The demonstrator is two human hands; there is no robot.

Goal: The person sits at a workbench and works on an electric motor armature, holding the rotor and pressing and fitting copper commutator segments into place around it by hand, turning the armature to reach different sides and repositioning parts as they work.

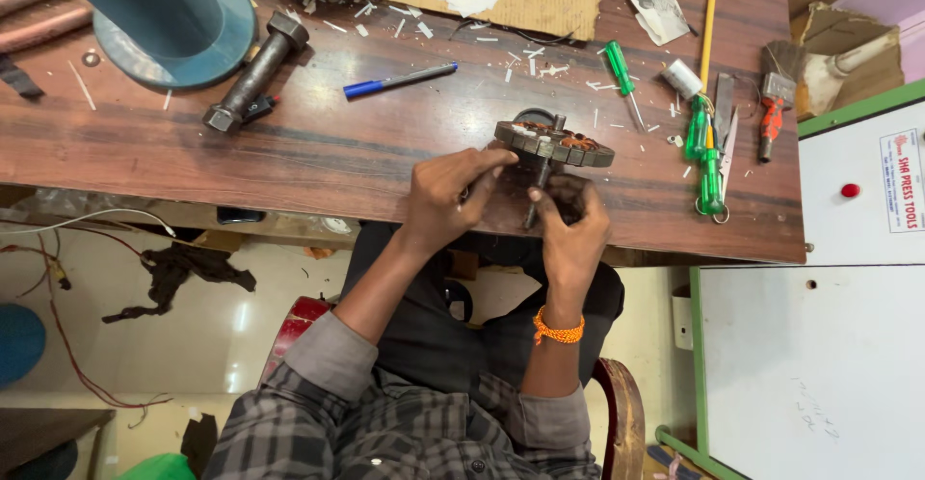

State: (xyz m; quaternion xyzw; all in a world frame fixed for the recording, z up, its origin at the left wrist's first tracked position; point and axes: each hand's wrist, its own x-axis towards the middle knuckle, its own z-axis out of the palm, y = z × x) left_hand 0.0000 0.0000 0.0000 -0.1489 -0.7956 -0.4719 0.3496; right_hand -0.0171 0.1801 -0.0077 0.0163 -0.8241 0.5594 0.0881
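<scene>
A round motor stator with copper windings and a central shaft stands on edge near the front of the wooden table. My left hand grips its lower left rim, with the fingers reaching toward the windings. My right hand, with an orange thread band at the wrist, is closed around the lower end of the shaft beneath the stator. Both hands hold the part just above the table's front edge.
A blue pen, a large steel bolt, a green screwdriver, green-handled scissors, a red-handled tool and paper scraps lie on the table. A blue machine base stands far left. A white cabinet is on the right.
</scene>
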